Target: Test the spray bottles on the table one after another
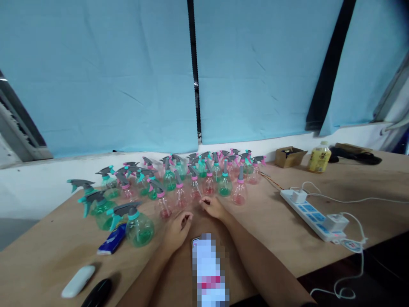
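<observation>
step in hand looks like handling at the front row of spray bottles. right hand (213, 207) is at the base of 1 pink spray bottle (195, 186), fingers bunched; can't tell if they grip it. left hand (177, 230) is loosely curled, thumb and fingers apart, nothing seen in it.

any move on that bottle calls for a firm hold and a straight lift; neighbours crowd both sides.

room: phone (207, 268) lies between the forearms, green spray bottle (139, 232) left. bare table (262, 213) right, up to power strip (311, 216); front edge beyond.
</observation>
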`<state>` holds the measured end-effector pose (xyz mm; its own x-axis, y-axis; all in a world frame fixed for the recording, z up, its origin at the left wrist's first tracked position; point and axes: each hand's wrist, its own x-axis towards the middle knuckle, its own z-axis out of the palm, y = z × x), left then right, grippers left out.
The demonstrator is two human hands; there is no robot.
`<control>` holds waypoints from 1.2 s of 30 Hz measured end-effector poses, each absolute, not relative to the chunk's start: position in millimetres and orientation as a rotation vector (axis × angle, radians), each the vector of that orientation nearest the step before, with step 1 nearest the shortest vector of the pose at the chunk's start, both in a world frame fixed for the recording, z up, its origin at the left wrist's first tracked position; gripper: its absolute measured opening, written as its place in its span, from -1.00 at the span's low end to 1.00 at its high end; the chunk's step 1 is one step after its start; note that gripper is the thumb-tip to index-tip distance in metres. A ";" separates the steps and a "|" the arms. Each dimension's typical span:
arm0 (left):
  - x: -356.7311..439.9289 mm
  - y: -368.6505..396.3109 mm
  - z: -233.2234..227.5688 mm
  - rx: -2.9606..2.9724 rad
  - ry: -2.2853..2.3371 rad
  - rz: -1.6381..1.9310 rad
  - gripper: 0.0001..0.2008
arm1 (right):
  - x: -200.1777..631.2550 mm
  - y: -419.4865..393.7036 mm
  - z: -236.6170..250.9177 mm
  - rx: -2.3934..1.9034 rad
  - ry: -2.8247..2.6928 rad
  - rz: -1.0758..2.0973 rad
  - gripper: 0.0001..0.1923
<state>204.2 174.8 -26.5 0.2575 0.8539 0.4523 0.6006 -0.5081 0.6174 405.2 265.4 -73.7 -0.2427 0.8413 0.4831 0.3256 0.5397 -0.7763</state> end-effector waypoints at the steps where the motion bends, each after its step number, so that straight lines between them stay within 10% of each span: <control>1: 201.5 173.9 -22.6 2.319 1.384 1.128 -0.78 | 404.8 266.2 -75.9 -0.975 -1.833 0.668 -0.71; 23: 111.6 165.7 56.5 2.347 2.528 1.683 -0.75 | 407.1 268.7 -76.7 -1.038 -1.702 0.727 -0.68; 36: 175.7 168.3 19.7 2.405 1.493 1.958 -0.75 | 367.9 209.5 -27.9 -0.666 -1.965 0.368 -0.60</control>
